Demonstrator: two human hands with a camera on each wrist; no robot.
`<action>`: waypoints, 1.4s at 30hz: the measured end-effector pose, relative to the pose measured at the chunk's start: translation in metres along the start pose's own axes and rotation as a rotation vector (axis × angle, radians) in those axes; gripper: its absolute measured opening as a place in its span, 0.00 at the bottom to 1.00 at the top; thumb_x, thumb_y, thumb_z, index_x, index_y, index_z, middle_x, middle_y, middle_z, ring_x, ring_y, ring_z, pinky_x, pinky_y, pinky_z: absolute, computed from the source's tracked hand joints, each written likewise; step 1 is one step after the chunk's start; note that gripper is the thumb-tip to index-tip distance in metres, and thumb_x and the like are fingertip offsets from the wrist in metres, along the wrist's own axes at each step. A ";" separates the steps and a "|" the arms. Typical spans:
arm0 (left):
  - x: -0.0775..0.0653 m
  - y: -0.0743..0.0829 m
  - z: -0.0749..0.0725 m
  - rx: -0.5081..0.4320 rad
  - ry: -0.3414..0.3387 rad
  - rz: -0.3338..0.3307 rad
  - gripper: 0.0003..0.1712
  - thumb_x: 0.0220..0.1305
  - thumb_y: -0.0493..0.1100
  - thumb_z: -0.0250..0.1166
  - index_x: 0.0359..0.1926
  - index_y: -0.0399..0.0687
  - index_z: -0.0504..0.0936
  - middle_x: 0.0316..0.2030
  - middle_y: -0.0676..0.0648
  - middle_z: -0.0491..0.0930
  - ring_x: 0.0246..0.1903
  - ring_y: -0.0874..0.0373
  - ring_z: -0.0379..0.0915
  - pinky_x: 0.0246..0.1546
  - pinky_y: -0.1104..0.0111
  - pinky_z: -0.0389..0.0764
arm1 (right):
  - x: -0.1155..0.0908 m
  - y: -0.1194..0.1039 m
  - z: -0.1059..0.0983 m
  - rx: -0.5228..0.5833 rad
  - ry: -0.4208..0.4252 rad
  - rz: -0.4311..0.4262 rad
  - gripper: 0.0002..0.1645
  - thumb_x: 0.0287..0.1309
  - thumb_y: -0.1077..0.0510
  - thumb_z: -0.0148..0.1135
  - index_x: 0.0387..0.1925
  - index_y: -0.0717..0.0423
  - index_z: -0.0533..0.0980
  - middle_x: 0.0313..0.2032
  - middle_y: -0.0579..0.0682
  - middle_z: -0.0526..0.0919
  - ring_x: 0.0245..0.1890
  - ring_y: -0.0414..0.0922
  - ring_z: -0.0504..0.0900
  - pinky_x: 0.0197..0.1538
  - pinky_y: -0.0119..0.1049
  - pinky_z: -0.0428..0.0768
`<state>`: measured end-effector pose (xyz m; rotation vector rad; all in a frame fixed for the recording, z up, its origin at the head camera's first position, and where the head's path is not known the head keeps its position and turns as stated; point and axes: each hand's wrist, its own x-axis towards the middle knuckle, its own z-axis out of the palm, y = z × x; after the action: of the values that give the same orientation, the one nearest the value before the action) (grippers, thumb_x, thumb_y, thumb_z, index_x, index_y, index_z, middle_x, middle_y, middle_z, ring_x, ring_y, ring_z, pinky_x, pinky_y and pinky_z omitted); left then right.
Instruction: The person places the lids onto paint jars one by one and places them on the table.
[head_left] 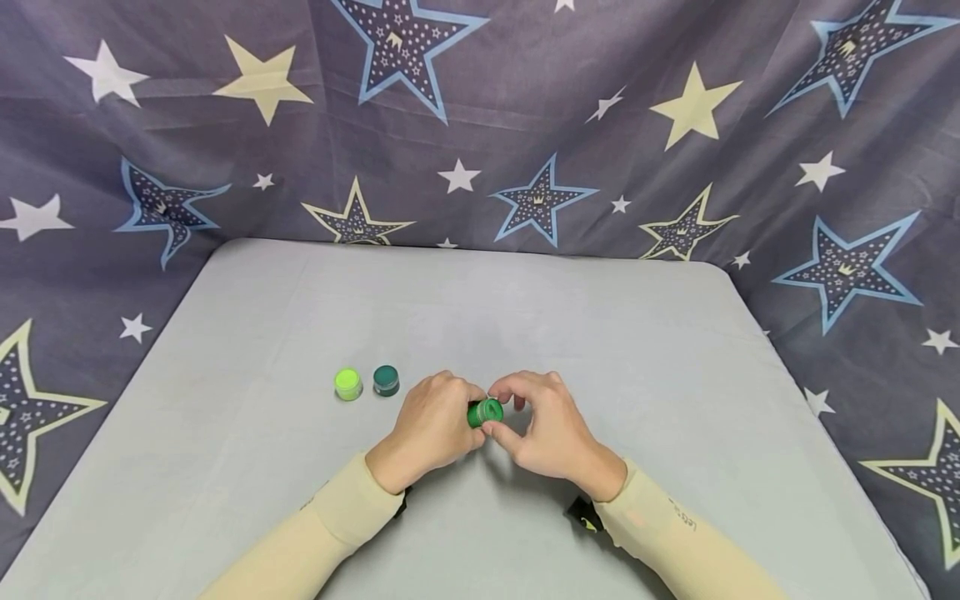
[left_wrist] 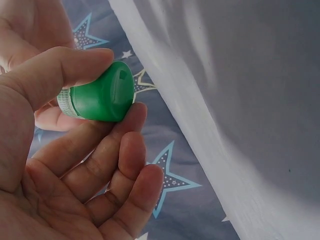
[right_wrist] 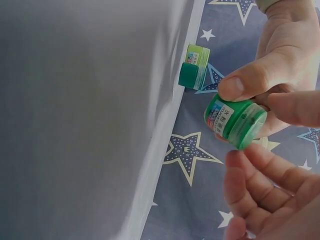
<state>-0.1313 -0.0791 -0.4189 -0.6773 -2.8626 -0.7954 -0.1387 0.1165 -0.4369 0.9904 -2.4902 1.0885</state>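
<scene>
A small green paint jar with a printed label is tilted on its side between the two hands, its clear lid toward the right hand. The left hand grips the jar's body between thumb and fingers, as the left wrist view shows close up. Around the lid end curl the thumb and fingers of the right hand, fingertips right at the rim. To the left of the hands, a lime green jar and a dark teal jar stand upright side by side.
A grey cloth-covered table lies under the hands. Behind it and along both sides hangs a dark curtain printed with stars. Dark wrist-worn pieces show under the sleeves.
</scene>
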 end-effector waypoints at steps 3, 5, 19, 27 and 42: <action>0.000 0.000 0.000 -0.005 0.003 0.003 0.11 0.45 0.40 0.82 0.26 0.56 0.87 0.18 0.61 0.72 0.24 0.61 0.65 0.26 0.67 0.68 | 0.000 0.000 0.000 0.022 -0.028 0.002 0.16 0.49 0.59 0.78 0.40 0.47 0.82 0.35 0.36 0.84 0.33 0.46 0.78 0.42 0.39 0.66; 0.000 0.000 0.000 -0.007 0.004 0.004 0.11 0.45 0.40 0.82 0.26 0.56 0.87 0.18 0.61 0.72 0.24 0.61 0.64 0.25 0.67 0.68 | 0.000 0.000 0.000 0.028 -0.036 0.004 0.16 0.48 0.60 0.78 0.40 0.47 0.82 0.35 0.36 0.84 0.33 0.47 0.79 0.43 0.39 0.66; -0.001 0.000 0.000 -0.002 -0.015 -0.009 0.11 0.46 0.39 0.81 0.27 0.58 0.87 0.20 0.61 0.74 0.25 0.62 0.64 0.26 0.67 0.68 | 0.000 -0.001 0.001 -0.012 -0.007 0.014 0.12 0.51 0.56 0.79 0.35 0.48 0.82 0.29 0.40 0.82 0.29 0.43 0.78 0.39 0.38 0.66; -0.001 0.000 0.001 0.003 -0.013 -0.010 0.11 0.47 0.40 0.81 0.26 0.58 0.86 0.19 0.61 0.72 0.24 0.61 0.64 0.26 0.67 0.67 | 0.000 -0.001 0.002 -0.024 -0.007 0.047 0.10 0.54 0.53 0.78 0.32 0.49 0.82 0.28 0.45 0.83 0.29 0.46 0.79 0.38 0.39 0.67; -0.002 0.001 0.002 -0.006 -0.013 -0.018 0.10 0.47 0.40 0.82 0.29 0.57 0.88 0.23 0.60 0.78 0.25 0.61 0.64 0.27 0.67 0.68 | -0.001 0.001 0.003 -0.044 0.009 0.054 0.12 0.55 0.51 0.77 0.29 0.52 0.81 0.24 0.47 0.81 0.23 0.48 0.76 0.35 0.39 0.66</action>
<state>-0.1291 -0.0782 -0.4202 -0.6605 -2.8829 -0.8049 -0.1385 0.1146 -0.4397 0.9088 -2.5358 1.0460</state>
